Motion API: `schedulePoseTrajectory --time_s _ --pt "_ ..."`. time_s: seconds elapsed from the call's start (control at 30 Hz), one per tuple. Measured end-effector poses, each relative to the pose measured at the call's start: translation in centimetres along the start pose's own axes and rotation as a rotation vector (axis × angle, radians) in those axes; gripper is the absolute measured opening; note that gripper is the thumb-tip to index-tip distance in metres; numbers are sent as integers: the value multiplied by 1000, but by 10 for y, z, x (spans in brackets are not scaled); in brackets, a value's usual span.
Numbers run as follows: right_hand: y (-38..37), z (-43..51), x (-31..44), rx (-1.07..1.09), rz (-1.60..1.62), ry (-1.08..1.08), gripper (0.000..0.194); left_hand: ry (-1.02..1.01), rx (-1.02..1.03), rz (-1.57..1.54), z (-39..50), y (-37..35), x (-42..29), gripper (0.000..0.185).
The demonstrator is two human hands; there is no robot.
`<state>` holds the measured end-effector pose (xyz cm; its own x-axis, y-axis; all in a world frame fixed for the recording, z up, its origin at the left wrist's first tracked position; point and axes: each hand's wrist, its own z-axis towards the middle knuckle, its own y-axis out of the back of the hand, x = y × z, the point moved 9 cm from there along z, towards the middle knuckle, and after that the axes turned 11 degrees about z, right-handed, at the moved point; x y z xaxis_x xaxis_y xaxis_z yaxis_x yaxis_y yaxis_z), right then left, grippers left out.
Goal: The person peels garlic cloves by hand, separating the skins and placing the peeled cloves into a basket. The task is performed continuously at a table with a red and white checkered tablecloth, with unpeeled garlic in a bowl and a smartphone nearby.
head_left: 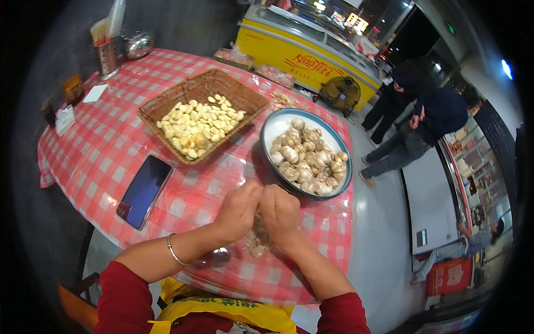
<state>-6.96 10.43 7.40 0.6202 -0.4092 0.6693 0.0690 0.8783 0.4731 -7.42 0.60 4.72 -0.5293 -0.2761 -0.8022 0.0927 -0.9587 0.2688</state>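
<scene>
My left hand (240,211) and my right hand (280,211) are closed and pressed together above the checked tablecloth. Whatever lies between the fingers is hidden; the backs of both hands face the camera. Papery garlic skins (256,246) lie on the cloth just below them. Beyond my right hand stands a blue-rimmed bowl (267,144) with unpeeled garlic bulbs (308,156) in it. Past my left hand, a wicker basket (238,89) holds peeled garlic cloves (196,121). A smartphone (144,192) rests face up at the left.
At the table's far left are a metal holder with chopsticks (106,58), a round metal pot (139,45) and a brown jar (73,89). A floor fan (341,94) and a yellow chest freezer (267,39) stand behind the table. Several people are to the right.
</scene>
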Motion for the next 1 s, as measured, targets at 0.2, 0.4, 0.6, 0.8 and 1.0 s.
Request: schedulePoseTrajectory --time_s 0.2,0.4,0.6,0.8,1.0 --pt "8 -1 20 -104 57 105 23 38 89 -106 -1 2 -5 24" --pt "4 2 19 23 -74 213 15 539 342 -626 -11 -23 22 29" --pt "0 6 -16 70 184 -240 12 422 100 -281 2 -3 38 28" --pt "-4 4 -14 97 81 -184 12 128 121 257 11 6 9 25" --pt "-5 3 -13 102 57 -169 14 63 131 369 13 5 2 21"
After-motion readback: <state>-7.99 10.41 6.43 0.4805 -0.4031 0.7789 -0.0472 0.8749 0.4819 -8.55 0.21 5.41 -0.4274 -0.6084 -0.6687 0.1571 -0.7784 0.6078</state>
